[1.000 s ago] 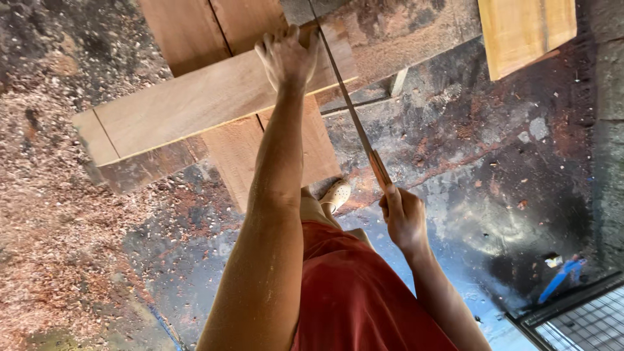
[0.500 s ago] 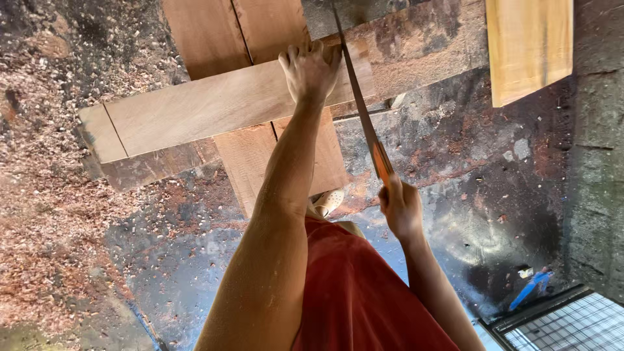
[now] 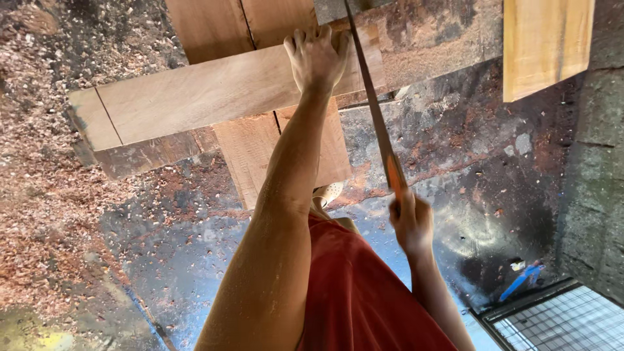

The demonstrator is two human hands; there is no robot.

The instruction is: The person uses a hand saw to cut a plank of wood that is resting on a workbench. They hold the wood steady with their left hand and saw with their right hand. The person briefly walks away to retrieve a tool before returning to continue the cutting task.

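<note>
Head view — left hand [image 3: 316, 57] flat on plank [image 3: 214, 97]; right hand [image 3: 409, 221] grips handsaw [image 3: 374, 107].

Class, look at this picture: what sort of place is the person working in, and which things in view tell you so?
Probably a rough woodworking or carpentry yard. The right hand grips a handsaw set against a wooden plank that the left hand presses down, more boards lie about, and sawdust covers the ground.

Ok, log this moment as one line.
left hand: pressing plank | right hand: gripping handsaw | blade at plank's right end | sawdust on floor
</note>
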